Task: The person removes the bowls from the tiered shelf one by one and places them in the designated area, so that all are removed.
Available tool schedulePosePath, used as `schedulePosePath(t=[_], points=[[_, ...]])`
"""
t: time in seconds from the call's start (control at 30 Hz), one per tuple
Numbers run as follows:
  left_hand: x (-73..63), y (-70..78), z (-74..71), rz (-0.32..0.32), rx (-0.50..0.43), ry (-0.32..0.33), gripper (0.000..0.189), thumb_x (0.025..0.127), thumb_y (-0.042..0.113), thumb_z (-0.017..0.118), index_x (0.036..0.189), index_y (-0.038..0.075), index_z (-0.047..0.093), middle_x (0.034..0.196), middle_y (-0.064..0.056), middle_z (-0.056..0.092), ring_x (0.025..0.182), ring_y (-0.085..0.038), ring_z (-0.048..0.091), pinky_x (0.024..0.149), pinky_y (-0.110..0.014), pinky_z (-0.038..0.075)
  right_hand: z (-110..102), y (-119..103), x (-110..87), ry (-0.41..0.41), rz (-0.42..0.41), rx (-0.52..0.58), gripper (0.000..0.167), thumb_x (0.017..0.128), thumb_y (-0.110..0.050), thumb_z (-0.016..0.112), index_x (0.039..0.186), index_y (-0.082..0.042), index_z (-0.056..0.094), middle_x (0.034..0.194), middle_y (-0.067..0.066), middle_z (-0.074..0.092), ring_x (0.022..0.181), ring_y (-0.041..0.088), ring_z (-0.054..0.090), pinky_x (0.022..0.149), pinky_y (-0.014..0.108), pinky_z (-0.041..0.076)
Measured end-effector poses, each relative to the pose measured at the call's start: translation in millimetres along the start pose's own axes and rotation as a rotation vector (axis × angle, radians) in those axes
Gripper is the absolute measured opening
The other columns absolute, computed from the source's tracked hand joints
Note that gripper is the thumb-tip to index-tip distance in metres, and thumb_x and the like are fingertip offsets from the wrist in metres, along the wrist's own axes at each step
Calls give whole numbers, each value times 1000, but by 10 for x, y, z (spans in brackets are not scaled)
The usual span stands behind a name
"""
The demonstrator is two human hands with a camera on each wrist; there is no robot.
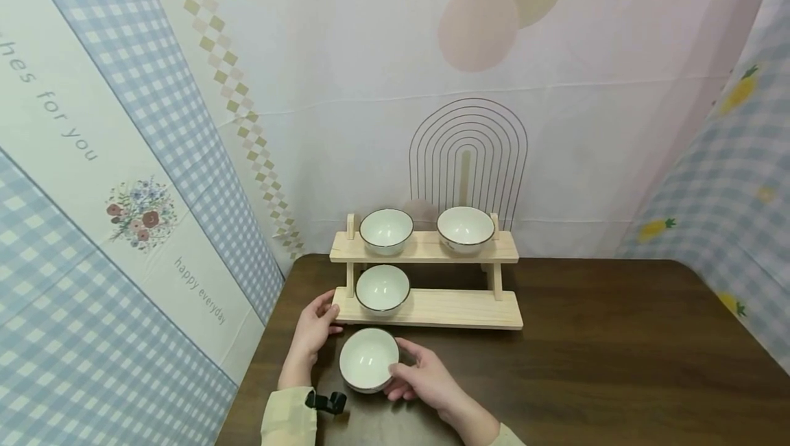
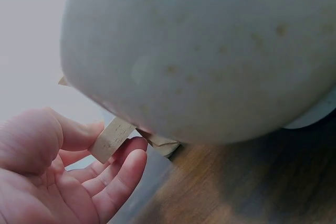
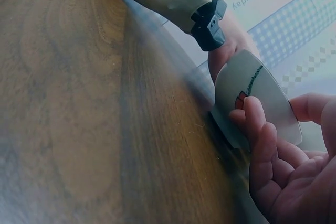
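1. Currently, the work in hand looks like arranging bowls on a two-tier wooden rack [image 1: 478,309], judging by the three that sit on it and one held in front.
2. At the bottom centre of the frame, the right hand [image 1: 426,381] grips the dark-rimmed white bowl [image 1: 369,358] by its right side, thumb at the rim and fingers against the outer wall; whether its foot touches the desk [image 1: 592,343] I cannot tell.
3. Just left of centre, the left hand [image 1: 315,326] pinches the left end of the rack's lower shelf, thumb above and fingers below, apparently to steady it.
4. Two more bowls stand on the upper shelf, one at its left [image 1: 387,230], one toward its right [image 1: 465,229]; another stands at the lower shelf's left [image 1: 382,290].
5. If the held bowl is meant for the lower shelf, the next move calls for raising it past the front edge, kept level, and rightward to avoid knocking the lower-shelf bowl.
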State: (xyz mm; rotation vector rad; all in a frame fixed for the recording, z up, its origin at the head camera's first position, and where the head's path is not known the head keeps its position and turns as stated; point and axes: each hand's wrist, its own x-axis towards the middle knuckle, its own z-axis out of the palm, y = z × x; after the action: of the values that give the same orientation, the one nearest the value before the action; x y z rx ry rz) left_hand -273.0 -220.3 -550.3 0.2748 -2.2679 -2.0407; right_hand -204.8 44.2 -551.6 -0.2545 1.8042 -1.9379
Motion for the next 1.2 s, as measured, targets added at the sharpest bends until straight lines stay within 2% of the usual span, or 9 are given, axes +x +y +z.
schedulePosePath(t=[0.27, 0.53, 0.83, 1.2], points=[[17, 18, 45, 1, -17, 16, 45, 111, 3, 55, 154, -8, 49, 123, -28, 64, 94, -26, 67, 71, -33, 63, -86, -20, 22, -27, 1, -18, 80, 100, -15, 69, 164, 8, 27, 84, 20, 78, 64, 14, 74, 53, 20, 52], [18, 30, 101, -11, -18, 30, 45, 111, 3, 55, 154, -7, 49, 121, -26, 64, 92, -24, 67, 71, -34, 63, -178, -40, 36, -56, 35, -36, 81, 102, -20, 70, 165, 6, 26, 87, 19, 79, 68, 16, 75, 57, 23, 54], [36, 22, 133, 10, -26, 40, 46, 110, 2, 56, 154, -10, 47, 117, -23, 64, 89, -22, 66, 69, -34, 63, -239, -67, 49, -73, 40, -27, 81, 104, -22, 70, 166, 5, 26, 89, 20, 79, 69, 16, 75, 59, 25, 57], [32, 44, 153, -15, -31, 54, 45, 111, 3, 55, 155, -7, 49, 122, -26, 64, 92, -24, 66, 71, -34, 63, -273, -85, 62, -93, 43, -39, 80, 106, -24, 69, 166, 4, 26, 92, 20, 79, 72, 18, 76, 61, 25, 58]])
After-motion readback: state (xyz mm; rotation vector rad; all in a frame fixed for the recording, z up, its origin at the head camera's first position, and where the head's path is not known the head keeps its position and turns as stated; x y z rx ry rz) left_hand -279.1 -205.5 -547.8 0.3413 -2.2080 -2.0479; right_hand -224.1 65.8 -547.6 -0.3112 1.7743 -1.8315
